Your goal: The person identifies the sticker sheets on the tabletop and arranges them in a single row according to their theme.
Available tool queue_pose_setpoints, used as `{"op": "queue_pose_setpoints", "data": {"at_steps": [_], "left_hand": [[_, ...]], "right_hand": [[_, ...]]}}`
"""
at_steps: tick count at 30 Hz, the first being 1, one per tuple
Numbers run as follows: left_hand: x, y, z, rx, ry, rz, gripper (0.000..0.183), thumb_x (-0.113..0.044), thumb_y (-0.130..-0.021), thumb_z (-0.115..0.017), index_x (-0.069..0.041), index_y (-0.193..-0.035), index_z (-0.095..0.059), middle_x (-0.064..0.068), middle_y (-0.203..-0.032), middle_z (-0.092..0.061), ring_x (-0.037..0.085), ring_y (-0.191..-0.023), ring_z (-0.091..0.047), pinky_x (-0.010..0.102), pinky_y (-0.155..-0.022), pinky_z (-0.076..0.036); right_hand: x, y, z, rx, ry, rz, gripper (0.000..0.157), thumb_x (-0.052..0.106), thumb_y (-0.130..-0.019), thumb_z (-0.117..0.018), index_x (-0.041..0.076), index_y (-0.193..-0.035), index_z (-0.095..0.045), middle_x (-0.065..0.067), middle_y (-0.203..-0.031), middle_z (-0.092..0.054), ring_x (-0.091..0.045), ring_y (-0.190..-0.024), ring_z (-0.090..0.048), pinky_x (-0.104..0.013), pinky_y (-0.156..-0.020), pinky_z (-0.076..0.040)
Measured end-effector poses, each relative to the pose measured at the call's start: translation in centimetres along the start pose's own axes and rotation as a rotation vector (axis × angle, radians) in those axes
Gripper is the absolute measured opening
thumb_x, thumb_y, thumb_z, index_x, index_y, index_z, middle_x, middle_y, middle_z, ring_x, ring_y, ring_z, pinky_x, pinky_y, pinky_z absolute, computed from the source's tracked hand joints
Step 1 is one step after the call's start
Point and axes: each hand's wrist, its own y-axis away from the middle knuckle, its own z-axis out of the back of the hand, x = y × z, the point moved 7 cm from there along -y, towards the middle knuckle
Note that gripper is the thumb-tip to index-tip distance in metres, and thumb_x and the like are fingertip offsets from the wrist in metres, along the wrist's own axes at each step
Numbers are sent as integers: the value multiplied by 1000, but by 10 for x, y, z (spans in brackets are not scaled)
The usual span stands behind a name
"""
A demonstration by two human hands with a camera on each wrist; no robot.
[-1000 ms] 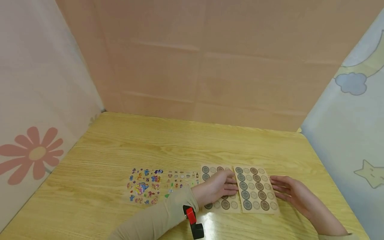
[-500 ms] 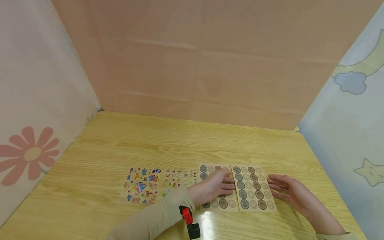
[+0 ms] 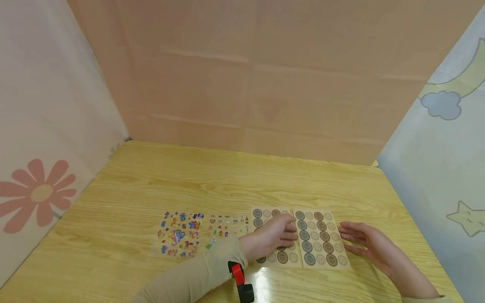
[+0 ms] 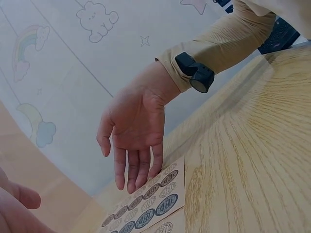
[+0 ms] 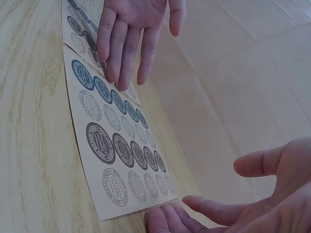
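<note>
Two tan sheets of round stickers lie side by side on the table. Fully visible is the right sheet [image 3: 321, 237], with columns of dark and pale circles. My left hand [image 3: 270, 237] is over the left sheet [image 3: 261, 213] and hides much of it. Its extended fingers point at the seam between the sheets, as the right wrist view shows with the left hand [image 5: 131, 36] at top. My right hand [image 3: 373, 246] stands on edge at the right sheet's right side, fingers extended and fingertips at that edge. Whether they touch the paper I cannot tell.
Left of the tan sheets lie a clear sheet of colourful pony-like stickers [image 3: 177, 236] and another clear sheet of small stickers [image 3: 227, 221], partly under my left sleeve [image 3: 201, 269]. An upright tan panel [image 3: 246, 84] and printed side panels border the wooden table [image 3: 212, 176].
</note>
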Motion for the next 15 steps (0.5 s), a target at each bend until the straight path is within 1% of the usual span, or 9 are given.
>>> {"op": "queue_pose_setpoints", "data": {"at_steps": [3, 6, 10, 12, 15], "left_hand": [[-1, 2, 0, 6, -11, 1, 51, -23, -96, -49, 13, -132, -41, 25, -121, -55, 39, -109, -57, 46, -92, -49], [-4, 4, 0, 20, -22, -4, 52, -23, -96, -48, 14, -132, -41, 25, -123, -54, 39, -110, -56, 46, -93, -48], [-10, 9, 4, 41, -15, -21, 49, -23, -96, -50, 11, -131, -43, 23, -122, -55, 39, -110, -56, 45, -93, -49], [-14, 14, 7, 69, -6, -32, 47, -23, -96, -51, 8, -131, -44, 22, -121, -55, 38, -109, -57, 45, -93, -49], [-24, 24, 14, 142, 1, -40, 45, -23, -96, -52, 4, -132, -45, 20, -122, -55, 37, -110, -57, 45, -95, -48]], "right_hand": [[-1, 0, 0, -1, -11, 14, 51, 31, -106, -31, -8, -138, -41, -2, -122, -57, -9, -105, -57, -36, -92, -50], [-1, 0, 1, -8, -9, 20, 51, 32, -105, -33, -6, -138, -43, -1, -121, -56, -10, -105, -57, -35, -92, -50], [0, 1, 2, -17, -17, 13, 50, 34, -104, -37, -3, -137, -44, 0, -120, -56, -11, -104, -57, -35, -91, -50], [1, 2, 3, -22, -28, 12, 43, 33, -104, -39, 2, -132, -50, 1, -117, -57, -11, -103, -58, -35, -91, -51], [4, 6, 7, -50, -45, 42, 32, 28, -104, -41, 8, -117, -60, 5, -111, -61, -9, -101, -60, -33, -88, -52]]}}
